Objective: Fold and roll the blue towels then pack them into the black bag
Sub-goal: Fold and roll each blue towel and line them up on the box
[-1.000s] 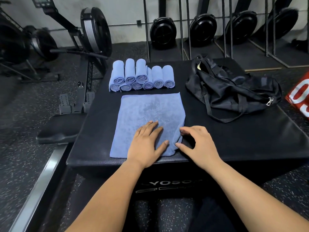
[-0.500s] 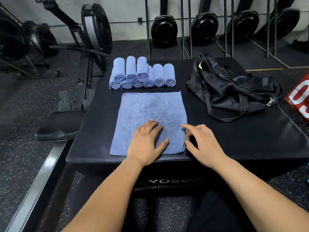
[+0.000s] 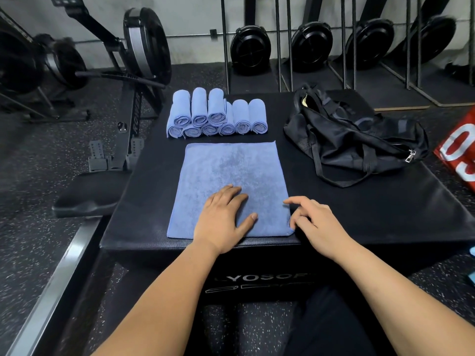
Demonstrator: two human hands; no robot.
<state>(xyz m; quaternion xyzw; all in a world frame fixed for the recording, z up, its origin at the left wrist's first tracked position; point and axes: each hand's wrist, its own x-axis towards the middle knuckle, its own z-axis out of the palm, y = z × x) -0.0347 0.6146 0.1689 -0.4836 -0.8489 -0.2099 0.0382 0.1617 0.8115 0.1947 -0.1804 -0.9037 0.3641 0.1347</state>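
Flat blue towel (image 3: 231,170) on black padded box (image 3: 359,214) amid rowing machines (image 3: 144,47)

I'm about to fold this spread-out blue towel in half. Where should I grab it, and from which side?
Probably pinch the near right corner of the flat towel, coming from the right. It lies flat on the box, that edge is free, the right hand is beside it, and the left hand presses its near half.

Black speckled rubber floor (image 3: 46,163), pale wall (image 3: 195,14), rowing machines (image 3: 144,47) behind
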